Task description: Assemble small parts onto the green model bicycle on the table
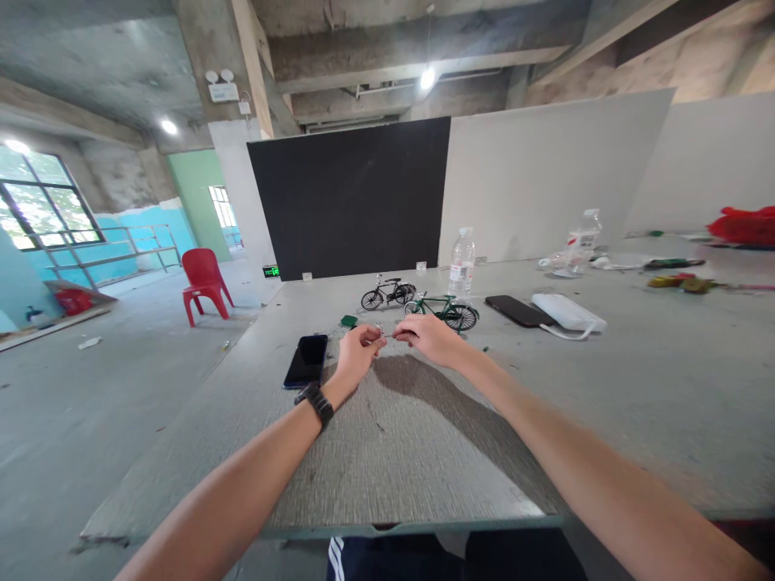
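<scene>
Above the middle of the table, my left hand [358, 349] pinches a small silvery part [379, 329] whose kind is too small to make out. Close by on its right, my right hand [429, 335] is closed, thumb against fingers, around something thin and mostly hidden, pointing toward the left hand. Just behind my right hand stands a green model bicycle [451, 312], partly covered by the hand. Farther back is a black model bicycle [388, 293], upright. A small dark green piece [349, 321] lies on the table behind my left hand.
A dark phone [306, 361] lies left of my left hand. To the right are a water bottle [462, 262], a black phone [519, 311] and a white pouch-like item [569, 313] with a strap. A black panel [351, 202] stands along the table's [387, 460] back edge.
</scene>
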Motion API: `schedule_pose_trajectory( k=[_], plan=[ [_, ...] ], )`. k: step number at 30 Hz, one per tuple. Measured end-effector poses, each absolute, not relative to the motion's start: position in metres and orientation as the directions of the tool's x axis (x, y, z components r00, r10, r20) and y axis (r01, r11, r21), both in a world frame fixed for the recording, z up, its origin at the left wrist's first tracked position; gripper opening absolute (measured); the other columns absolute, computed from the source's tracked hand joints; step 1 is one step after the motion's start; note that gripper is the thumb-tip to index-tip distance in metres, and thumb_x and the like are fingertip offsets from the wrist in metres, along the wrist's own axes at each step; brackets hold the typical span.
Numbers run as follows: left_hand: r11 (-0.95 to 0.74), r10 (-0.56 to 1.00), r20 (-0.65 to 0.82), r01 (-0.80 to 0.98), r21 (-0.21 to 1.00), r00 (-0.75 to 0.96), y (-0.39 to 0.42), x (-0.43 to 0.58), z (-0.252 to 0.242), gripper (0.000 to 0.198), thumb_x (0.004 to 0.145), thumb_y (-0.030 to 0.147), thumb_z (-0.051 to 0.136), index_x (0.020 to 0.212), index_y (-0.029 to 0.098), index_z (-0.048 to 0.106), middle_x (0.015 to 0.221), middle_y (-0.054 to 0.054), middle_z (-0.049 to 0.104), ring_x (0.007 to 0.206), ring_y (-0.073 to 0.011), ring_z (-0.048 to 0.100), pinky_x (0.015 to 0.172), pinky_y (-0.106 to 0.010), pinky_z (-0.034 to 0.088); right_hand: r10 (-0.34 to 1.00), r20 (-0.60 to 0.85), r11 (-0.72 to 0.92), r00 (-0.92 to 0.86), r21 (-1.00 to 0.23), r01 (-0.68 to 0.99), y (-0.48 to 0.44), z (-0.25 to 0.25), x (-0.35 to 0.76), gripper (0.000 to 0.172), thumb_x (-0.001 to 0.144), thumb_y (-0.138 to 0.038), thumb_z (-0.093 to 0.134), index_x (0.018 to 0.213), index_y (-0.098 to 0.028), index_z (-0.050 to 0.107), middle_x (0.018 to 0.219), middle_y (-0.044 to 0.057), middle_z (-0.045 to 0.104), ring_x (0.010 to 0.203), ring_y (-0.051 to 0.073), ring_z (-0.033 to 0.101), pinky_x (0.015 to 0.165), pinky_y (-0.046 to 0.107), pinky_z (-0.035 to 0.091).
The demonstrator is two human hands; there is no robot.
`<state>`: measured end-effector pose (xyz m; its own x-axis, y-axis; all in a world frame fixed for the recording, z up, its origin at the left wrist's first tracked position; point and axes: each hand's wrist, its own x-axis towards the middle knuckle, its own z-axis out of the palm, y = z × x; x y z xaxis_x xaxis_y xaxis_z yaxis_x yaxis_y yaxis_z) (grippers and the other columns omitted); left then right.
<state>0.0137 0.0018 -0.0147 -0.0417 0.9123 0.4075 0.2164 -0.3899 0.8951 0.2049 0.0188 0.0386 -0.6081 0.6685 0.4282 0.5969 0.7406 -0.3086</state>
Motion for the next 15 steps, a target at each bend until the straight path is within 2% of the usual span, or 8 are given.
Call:
schedule_pose_trajectory(
  k=[6, 15],
  plan=[
    [-0.396, 0.910, 0.413, 0.224, 0.891, -0.036, 0.0021, 0.0138, -0.0142, 0.014, 0.075, 0.025, 0.072, 0.079, 0.015, 0.064, 0.071, -0.001, 0.065, 0.053, -0.0096, 0.055, 0.052, -0.023, 0.044, 0.661, 0.423, 0.748, -0.620, -0.305, 0.589, 0.0195, 0.0379, 0.2049, 0.027, 0.090, -0.015, 0.048, 0.089, -0.018, 0.075, 0.084, 0.008, 0.069, 0.070, 0.017, 0.059, 0.071, 0.031, 0.041],
    [-0.414, 0.899, 0.437, 0.283, 0.865, -0.022, -0.0002, 0.0136, -0.0116, 0.010, 0.075, 0.022, 0.072, 0.078, 0.016, 0.065, 0.072, -0.001, 0.067, 0.056, -0.0109, 0.056, 0.055, -0.023, 0.044, 0.672, 0.395, 0.739, -0.627, -0.411, 0.534, 0.0255, 0.0323, 0.2079, 0.023, 0.090, -0.022, 0.053, 0.085, -0.018, 0.075, 0.076, 0.006, 0.070, 0.060, 0.015, 0.060, 0.067, 0.030, 0.044]
  ],
)
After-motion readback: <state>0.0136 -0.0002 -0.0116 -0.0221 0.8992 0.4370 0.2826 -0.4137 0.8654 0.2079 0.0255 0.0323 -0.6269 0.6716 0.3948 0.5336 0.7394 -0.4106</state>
